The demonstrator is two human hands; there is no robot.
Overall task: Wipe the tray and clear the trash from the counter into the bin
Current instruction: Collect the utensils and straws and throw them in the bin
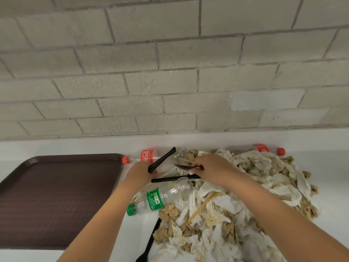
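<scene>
Both hands are occupied over the trash on the counter (321, 163). The left hand (139, 173) is closed round the lower end of a black utensil (162, 159), which slants up and to the right across the red-label bottle (149, 156). The right hand (213, 170) pinches a dark spoon (186, 167) at its fingertips, the free end pointing left. A pale wooden stick (184, 160) lies just beside it; whether it is held cannot be told.

Finding of note: a second black utensil (173, 179) lies flat between the hands, its long axis running left to right. Its right end is at the right hand's fingers and its left end is just beside the left hand. Judged the likely next pickup, it favours the right hand, taken along its length.

The remaining trash is the crumpled napkins (245, 186), a green-label bottle (156, 200) and a black fork (149, 242) nearer the person. The tray (56, 195) sits to the left of both hands, apart from the pile. The bin is not in view.
</scene>
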